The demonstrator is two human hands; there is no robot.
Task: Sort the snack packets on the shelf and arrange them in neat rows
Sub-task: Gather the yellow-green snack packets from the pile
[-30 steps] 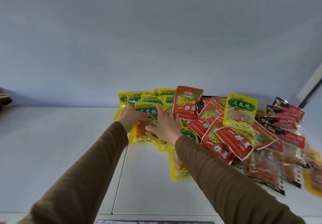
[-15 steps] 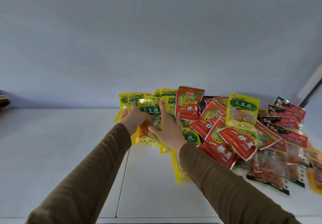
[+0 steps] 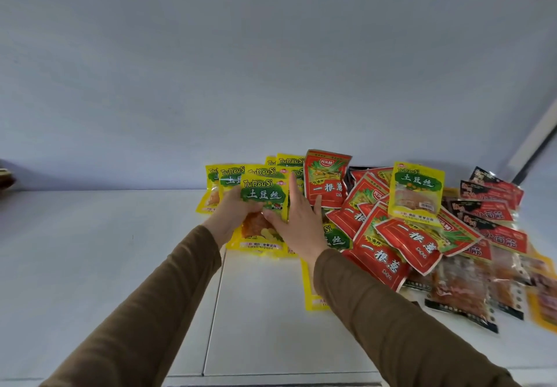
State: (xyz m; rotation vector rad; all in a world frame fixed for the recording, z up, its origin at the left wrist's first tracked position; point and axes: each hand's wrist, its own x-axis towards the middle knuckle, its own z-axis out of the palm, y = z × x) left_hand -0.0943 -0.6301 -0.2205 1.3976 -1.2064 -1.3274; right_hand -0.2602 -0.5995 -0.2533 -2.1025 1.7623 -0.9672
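White shelf [image 3: 120, 266], pile at three o'clock. Left hand [image 3: 232, 208] gripping yellow TuDouSi packet [image 3: 263, 196], right hand [image 3: 297, 221] flat-fingered alongside. Risk: toppling upright red packet [image 3: 327, 178].

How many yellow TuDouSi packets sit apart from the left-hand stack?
3: a propped packet on the red packets, a tucked packet under the right hand, and a flat packet beneath the right sleeve. More may be hidden under the pile.
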